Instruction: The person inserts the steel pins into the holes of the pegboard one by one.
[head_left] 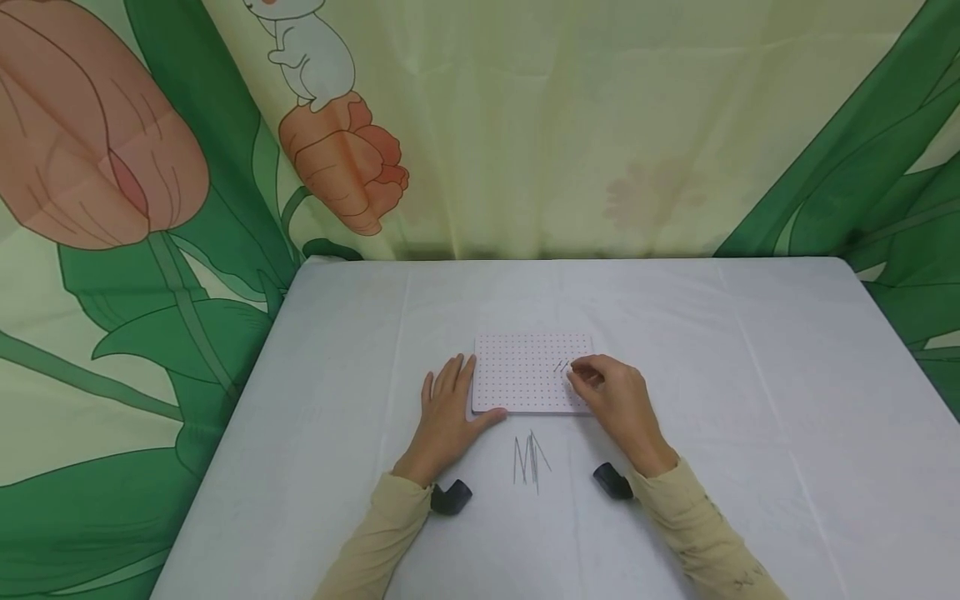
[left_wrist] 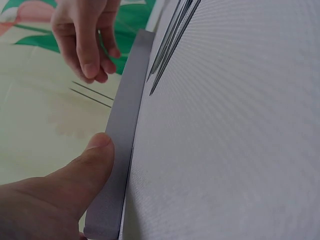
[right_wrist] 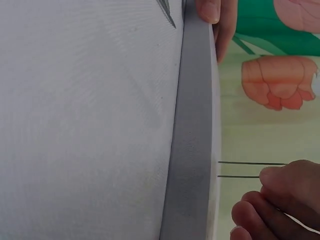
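A white pegboard (head_left: 525, 375) with rows of small holes lies on the table. My left hand (head_left: 447, 412) rests at its left side, fingers along the edge and thumb at the near left corner. Two thin metal needles (right_wrist: 239, 176) stand up from the board's right part. Over them is my right hand (head_left: 611, 400), fingers bent and thumb near the index fingertip. In the left wrist view both needles stand free of the right fingers, and nothing shows between those fingertips. In the right wrist view the thumb overlaps the needles' ends.
Several loose needles (head_left: 536, 462) lie on the white tablecloth (head_left: 360, 350) in front of the board. A black wrist camera (head_left: 452, 497) sits at the left wrist and another black camera (head_left: 612, 482) at the right. A patterned curtain (head_left: 540, 133) hangs behind the table.
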